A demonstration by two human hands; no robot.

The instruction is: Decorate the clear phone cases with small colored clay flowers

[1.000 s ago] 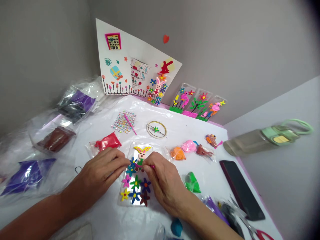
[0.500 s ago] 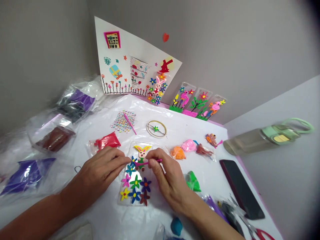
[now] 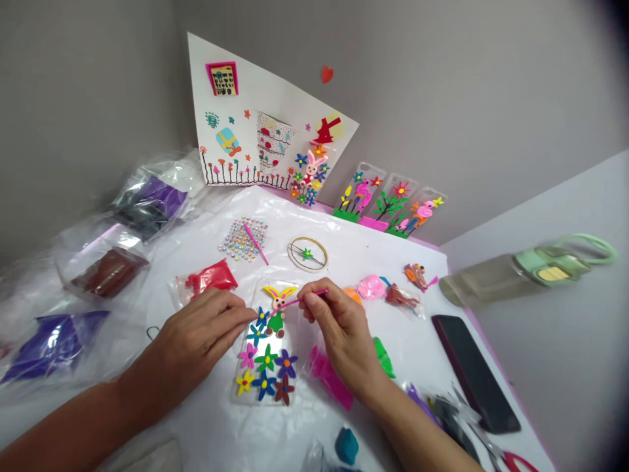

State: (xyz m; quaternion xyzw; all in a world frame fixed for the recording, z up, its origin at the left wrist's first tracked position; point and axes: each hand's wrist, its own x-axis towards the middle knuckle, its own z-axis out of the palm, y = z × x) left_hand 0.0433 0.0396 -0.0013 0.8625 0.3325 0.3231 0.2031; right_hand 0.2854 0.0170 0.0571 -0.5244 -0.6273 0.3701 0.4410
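Note:
A clear phone case (image 3: 240,396) lies flat, decorated with clay flowers and a clay rabbit (image 3: 276,321) with yellow ears and a green body. My left hand (image 3: 211,322) reaches over its left edge, fingers pressed together, the tips at a blue clay flower (image 3: 262,316). Whatever those fingertips pinch is hidden. My right hand (image 3: 339,328) grips a thin pink modelling tool (image 3: 322,292) between thumb and fingers. The tool slants across the rabbit, its tip near the blue flower. Lower on the case are several more flowers, among them a green one (image 3: 266,358).
Red clay (image 3: 216,278), magenta clay (image 3: 330,379) and teal clay (image 3: 346,446) surround the case. Farther back are gems (image 3: 236,239) and a hoop (image 3: 307,253). A phone (image 3: 474,373), scissors (image 3: 496,452) and bottle (image 3: 491,275) stand or lie right; decorated cases (image 3: 390,200) lean behind.
My right hand has lifted up and right with the pink tool, uncovering the rabbit's body and the magenta clay. My left hand has stayed in place.

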